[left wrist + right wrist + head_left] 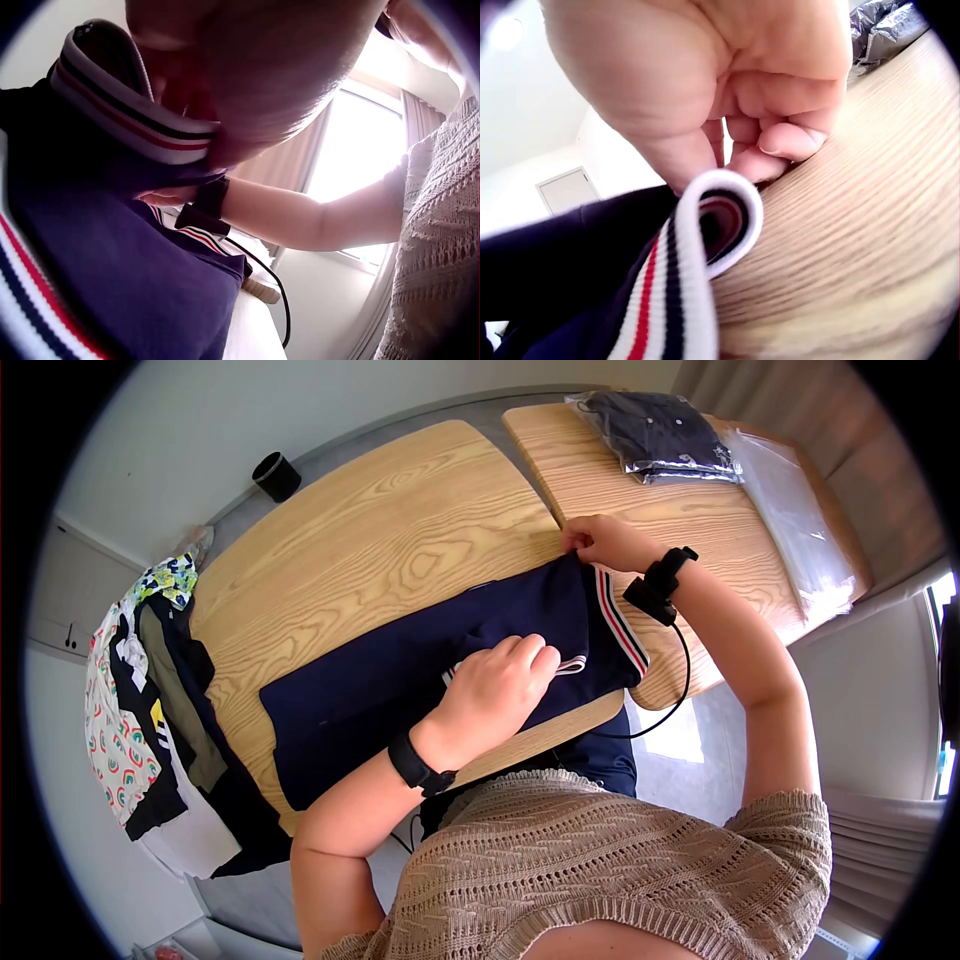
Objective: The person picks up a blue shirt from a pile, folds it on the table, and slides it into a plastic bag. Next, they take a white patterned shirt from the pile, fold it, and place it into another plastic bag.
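Right grip [615, 543] pinching the far corner of a navy garment [370, 670] lying folded beneath, left grip [495, 685] curling around its red-striped trim [124, 124].

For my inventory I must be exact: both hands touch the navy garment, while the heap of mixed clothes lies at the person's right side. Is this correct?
Not quite: the head view shows the heap of mixed clothes at the person's left side. The left hand and right hand do touch the navy garment.

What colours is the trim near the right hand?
The trim is white with red and dark stripes; clearest in the right wrist view.
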`<state>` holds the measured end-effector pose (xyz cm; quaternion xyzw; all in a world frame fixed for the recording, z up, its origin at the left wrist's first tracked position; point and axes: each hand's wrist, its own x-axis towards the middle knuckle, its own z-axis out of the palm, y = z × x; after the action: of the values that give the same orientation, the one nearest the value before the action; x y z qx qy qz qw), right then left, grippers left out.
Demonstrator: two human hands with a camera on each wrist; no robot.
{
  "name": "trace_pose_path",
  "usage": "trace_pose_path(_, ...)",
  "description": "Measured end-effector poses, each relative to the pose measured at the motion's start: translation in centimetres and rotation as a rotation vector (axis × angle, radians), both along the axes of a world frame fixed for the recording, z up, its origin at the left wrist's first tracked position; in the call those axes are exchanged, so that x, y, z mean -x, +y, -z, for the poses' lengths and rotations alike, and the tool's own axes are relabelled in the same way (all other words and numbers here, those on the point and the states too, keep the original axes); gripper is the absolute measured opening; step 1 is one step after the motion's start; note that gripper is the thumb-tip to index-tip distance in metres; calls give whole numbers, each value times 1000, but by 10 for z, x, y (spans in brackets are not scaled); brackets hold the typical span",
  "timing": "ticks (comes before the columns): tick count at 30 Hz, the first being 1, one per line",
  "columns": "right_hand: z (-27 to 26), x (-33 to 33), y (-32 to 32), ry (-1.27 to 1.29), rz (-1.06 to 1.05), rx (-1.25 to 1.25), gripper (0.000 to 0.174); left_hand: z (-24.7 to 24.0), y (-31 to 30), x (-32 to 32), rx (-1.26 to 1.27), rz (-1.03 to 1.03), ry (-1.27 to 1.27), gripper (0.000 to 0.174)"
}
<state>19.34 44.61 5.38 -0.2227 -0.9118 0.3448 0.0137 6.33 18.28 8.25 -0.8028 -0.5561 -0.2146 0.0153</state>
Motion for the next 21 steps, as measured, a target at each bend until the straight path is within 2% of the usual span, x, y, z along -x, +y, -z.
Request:
trace_pose_path(6, -5, 1, -1, 15, 75, -70, 27, 3, 1, -1, -22, 69, -18, 18)
trace_pose_path(11, -8, -3, 4, -13, -36, 48, 26, 9, 1, -4, 45, 49, -61, 16)
trace_pose_path(14, -11, -3, 3, -78, -1, -3, 25, 7, 2, 6, 19, -73, -392, 10)
trace_pose_path(15, -9, -3, 5, -78, 0, -1, 25, 6, 4, 11, -71, -143, -516, 11)
trace_pose_path(17, -4, -3, 6, -51, 29, -55, 25, -1, -2, 23, 168, -445, -839, 15)
trace_pose_path(19, -6, -2, 4, -69, 30, -66, 23, 20, -1, 49, 291, -481, -1263, 18)
trace_pose_path(20, -7, -2, 3, -88, 29, -80, 22, 30, -1, 53, 306, -494, -1371, 21)
trace_pose_path(21, -6, -2, 3, -86, 29, -77, 22, 24, -4, 54, 385, -463, -1316, 21)
